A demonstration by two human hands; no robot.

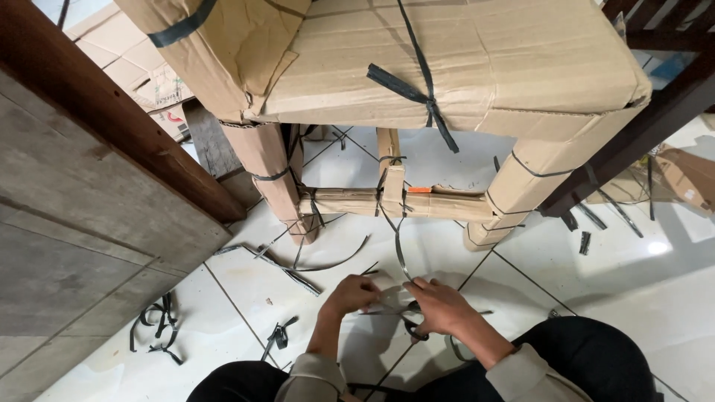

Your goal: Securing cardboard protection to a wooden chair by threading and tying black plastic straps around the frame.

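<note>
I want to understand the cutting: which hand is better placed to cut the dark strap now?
Probably the right hand: it holds the scissors at the strap, while the left hand only steadies it.

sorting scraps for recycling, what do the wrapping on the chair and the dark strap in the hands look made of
Wrapping: corrugated cardboard, matte brown, by its creases and torn edges. Strap: likely plastic packing band, dark and slightly glossy, springing in stiff curves; both the left hand and the right hand hold it.

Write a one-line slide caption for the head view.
Left hand and right hand work a dark strap on the tiled floor below a cardboard-wrapped chair.
</note>
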